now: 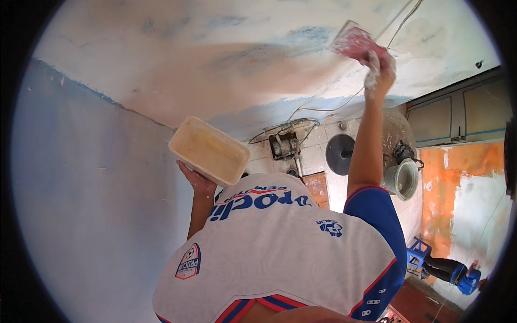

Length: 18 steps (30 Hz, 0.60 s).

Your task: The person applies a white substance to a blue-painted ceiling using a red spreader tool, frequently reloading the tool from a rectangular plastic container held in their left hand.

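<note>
My left hand (197, 180) is closed on a cream rectangular plastic tub (186, 151), supporting it from beneath, with its open top toward me. A thin yellowish residue shows on the tub's inside. My right arm is raised to the wall (226, 70), which has pale plaster over patches of blue. In my right hand (380, 70), whose fingers are smeared white, a red putty scraper (356, 43) is gripped. Its pale flat edge lies at the wall surface; whether it touches cannot be made out.
Loose cables (328, 109) hang along the wall. Below are a small pump (284, 146), a round dark lid (340, 154) and a grey bucket (403, 180). A blue wall (97, 177) stands at left. Another person (466, 277) is at lower right by a blue stool (418, 253).
</note>
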Each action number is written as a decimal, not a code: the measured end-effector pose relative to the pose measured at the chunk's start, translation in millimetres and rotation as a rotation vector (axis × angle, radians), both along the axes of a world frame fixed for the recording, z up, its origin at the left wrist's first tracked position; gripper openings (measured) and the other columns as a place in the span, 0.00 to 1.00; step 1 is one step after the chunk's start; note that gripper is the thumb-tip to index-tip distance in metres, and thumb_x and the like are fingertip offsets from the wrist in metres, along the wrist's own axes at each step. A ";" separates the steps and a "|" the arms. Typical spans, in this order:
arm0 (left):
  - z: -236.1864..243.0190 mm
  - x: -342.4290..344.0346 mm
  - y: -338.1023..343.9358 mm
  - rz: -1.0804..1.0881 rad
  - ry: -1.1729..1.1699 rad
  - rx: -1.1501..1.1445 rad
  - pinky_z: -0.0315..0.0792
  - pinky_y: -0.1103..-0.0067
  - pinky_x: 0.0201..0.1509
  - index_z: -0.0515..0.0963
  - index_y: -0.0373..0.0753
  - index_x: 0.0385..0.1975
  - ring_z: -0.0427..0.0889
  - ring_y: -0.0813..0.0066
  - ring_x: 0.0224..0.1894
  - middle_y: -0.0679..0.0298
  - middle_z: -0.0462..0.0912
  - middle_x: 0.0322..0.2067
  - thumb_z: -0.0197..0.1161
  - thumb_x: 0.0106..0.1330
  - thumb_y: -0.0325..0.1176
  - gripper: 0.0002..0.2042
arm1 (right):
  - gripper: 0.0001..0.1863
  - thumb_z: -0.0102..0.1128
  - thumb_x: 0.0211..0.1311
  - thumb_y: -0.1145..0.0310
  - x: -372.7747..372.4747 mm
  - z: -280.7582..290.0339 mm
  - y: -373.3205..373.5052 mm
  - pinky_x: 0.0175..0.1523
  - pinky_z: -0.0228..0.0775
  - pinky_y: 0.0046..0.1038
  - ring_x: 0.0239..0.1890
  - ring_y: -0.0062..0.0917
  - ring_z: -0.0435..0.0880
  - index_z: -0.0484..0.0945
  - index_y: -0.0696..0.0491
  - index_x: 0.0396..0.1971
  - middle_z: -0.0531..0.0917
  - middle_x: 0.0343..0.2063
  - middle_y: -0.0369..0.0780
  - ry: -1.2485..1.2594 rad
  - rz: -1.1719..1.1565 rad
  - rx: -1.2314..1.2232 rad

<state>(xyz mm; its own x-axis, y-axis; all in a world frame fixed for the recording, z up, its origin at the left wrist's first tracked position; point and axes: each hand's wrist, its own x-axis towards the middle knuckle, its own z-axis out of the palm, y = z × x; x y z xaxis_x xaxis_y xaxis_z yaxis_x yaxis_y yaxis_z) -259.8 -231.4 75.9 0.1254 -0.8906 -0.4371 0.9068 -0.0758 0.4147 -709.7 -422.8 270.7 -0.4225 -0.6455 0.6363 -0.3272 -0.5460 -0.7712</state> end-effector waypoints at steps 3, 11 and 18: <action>0.2 -12.4 -1.7 0.001 0.010 -0.048 0.64 0.62 0.72 0.59 0.50 0.73 0.65 0.58 0.70 0.62 0.63 0.71 0.37 0.71 0.72 0.39 | 0.09 0.63 0.68 0.74 10.3 1.0 28.1 0.36 0.80 0.24 0.33 0.22 0.83 0.79 0.61 0.44 0.84 0.39 0.43 -0.014 -0.071 0.056; 20.6 -66.3 -6.1 -0.009 0.025 -0.173 0.65 0.60 0.71 0.60 0.51 0.73 0.68 0.58 0.69 0.64 0.66 0.70 0.35 0.71 0.71 0.38 | 0.16 0.65 0.67 0.63 5.7 -12.3 0.1 0.43 0.78 0.28 0.36 0.28 0.87 0.83 0.59 0.46 0.86 0.41 0.42 0.155 -0.124 0.197; 17.7 -101.8 -4.0 0.000 0.042 -0.204 0.67 0.60 0.70 0.60 0.52 0.72 0.68 0.57 0.69 0.64 0.67 0.69 0.34 0.72 0.70 0.37 | 0.11 0.64 0.68 0.71 58.5 -25.0 29.5 0.35 0.78 0.26 0.32 0.24 0.84 0.80 0.59 0.46 0.84 0.39 0.42 0.064 0.214 0.203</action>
